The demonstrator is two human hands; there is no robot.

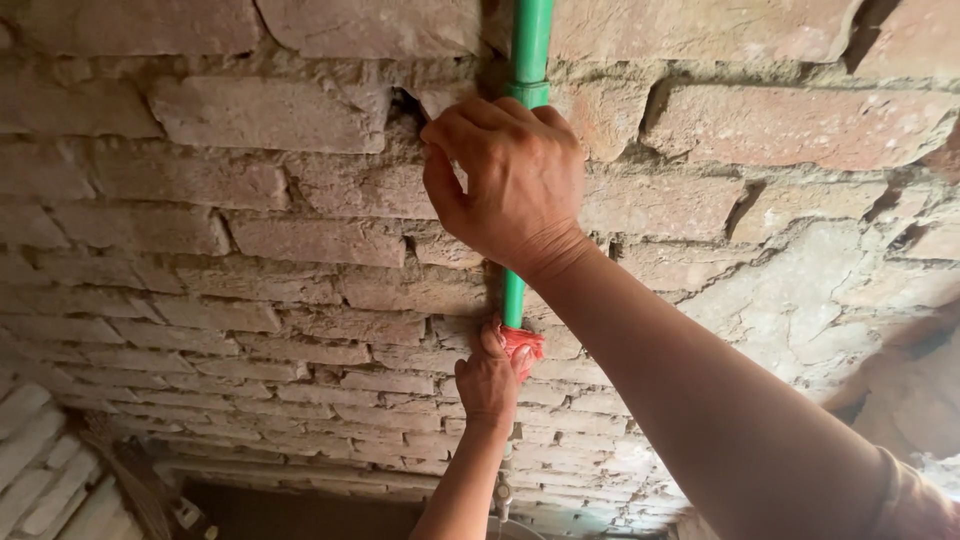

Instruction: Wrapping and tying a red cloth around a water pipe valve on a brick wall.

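A rough brick wall (250, 240) filled nearly the whole view, its reddish-brown bricks set in crumbling grey mortar with deep gaps in the joints. Far below the hands, at the foot of the wall, lay a dark strip of floor, and to the lower left stood a stack of paler, whitish bricks (40, 460). To the right of the upper hand the wall surface turned patchy, with smeared mortar over the bricks.

The right hand (510, 180) was clenched around a green pipe (531, 45) that ran straight up and down the wall; the fingers wrapped the pipe from the front, so the section under the palm was hidden. Just above the knuckles a slightly thicker green collar (529, 93) showed on the pipe. The right forearm ran down to the lower right corner of the view.

Below it, the left hand (490, 380) was closed on the same pipe, with a bit of red material (524, 343) pinched between thumb and fingers against it. What that red piece was could not be told. Between the two hands a short bare length of the pipe was visible, smooth and bright green, lying close against the bricks. Under the left hand a small metal fitting (503, 490) hung in line with the pipe.
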